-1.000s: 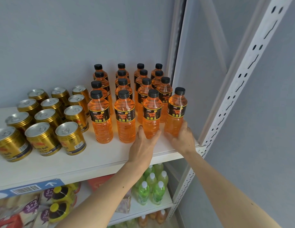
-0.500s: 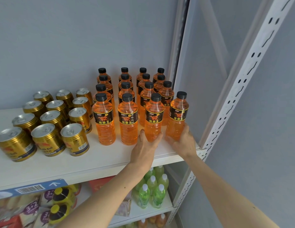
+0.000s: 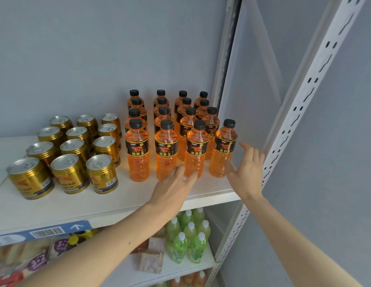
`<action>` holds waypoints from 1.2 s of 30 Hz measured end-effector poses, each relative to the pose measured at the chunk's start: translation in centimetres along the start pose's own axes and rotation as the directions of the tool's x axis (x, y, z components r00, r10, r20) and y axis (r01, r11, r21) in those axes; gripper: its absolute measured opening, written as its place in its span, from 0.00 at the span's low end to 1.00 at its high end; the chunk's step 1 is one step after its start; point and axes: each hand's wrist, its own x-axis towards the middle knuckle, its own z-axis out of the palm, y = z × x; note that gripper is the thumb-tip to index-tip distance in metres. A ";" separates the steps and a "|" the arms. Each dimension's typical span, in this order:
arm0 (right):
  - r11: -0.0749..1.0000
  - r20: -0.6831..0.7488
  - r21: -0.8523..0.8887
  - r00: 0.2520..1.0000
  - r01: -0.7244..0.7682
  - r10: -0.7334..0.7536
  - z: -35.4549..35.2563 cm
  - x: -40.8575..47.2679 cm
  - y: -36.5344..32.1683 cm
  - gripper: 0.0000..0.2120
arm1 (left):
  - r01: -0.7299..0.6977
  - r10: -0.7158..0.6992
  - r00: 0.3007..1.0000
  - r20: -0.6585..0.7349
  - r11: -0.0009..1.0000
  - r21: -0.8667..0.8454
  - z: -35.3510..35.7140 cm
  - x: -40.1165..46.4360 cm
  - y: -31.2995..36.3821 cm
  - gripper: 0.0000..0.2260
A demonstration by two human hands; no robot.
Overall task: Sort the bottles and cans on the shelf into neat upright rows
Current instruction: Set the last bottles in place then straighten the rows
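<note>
- Reaching toward a white shelf (image 3: 56,206), a person's two bare forearms come up from the bottom of the view.
- Orange drink bottles (image 3: 167,129) with black caps and dark labels stand upright on the right half of the shelf, in four columns running from the front edge back to the grey wall (image 3: 97,48).
- Four bottles form the front row; the rightmost front bottle (image 3: 223,150) stands just beside the white perforated upright post (image 3: 300,112).
- The left hand (image 3: 172,189) lies low over the shelf with fingers loosely spread and palm down. Its fingertips (image 3: 192,176) sit at the base of the third front bottle (image 3: 196,152), touching or nearly touching it, without closing around it.
- The right hand (image 3: 247,168) is open, fingers apart and slightly curled, palm turned toward the rightmost front bottle. It is just beside the bottle and grips nothing.
- Gold cans (image 3: 75,150) with silver tops stand upright on the left half of the shelf, in three columns of four, just beside the bottles.
- A blue price strip (image 3: 46,232) with a barcode and a white arrow is fixed to the shelf's front edge.
- On the lower shelf (image 3: 170,268), green bottles (image 3: 186,243) with white caps stand in a cluster, with small boxes (image 3: 151,259) and purple-labelled packets (image 3: 35,262) to their left.
</note>
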 end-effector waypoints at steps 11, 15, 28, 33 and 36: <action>0.953 0.199 -0.079 0.942 0.291 -0.271 -3.0 14.3 -8.5 0.15 | -0.101 0.149 0.902 -0.406 0.985 0.137 -12.6 6.1 -6.7 0.12; 0.914 0.607 -0.097 0.752 0.393 -0.259 0.4 17.4 -10.1 0.16 | -0.048 0.084 0.962 -0.260 0.989 0.140 -12.7 10.5 -10.3 0.13; 0.875 0.767 -0.048 0.579 0.482 -0.276 5.8 19.1 -10.2 0.16 | -0.020 0.020 0.993 0.114 1.000 -0.001 -10.7 15.0 -13.2 0.14; 0.853 0.785 -0.057 0.552 0.518 -0.282 5.7 19.2 -10.7 0.16 | -0.054 0.056 0.992 0.117 0.998 -0.025 -10.7 15.0 -13.1 0.12; 0.847 0.791 -0.068 0.546 0.527 -0.276 5.7 19.3 -10.8 0.17 | -0.065 0.069 0.990 0.124 0.997 -0.036 -10.9 15.0 -13.1 0.13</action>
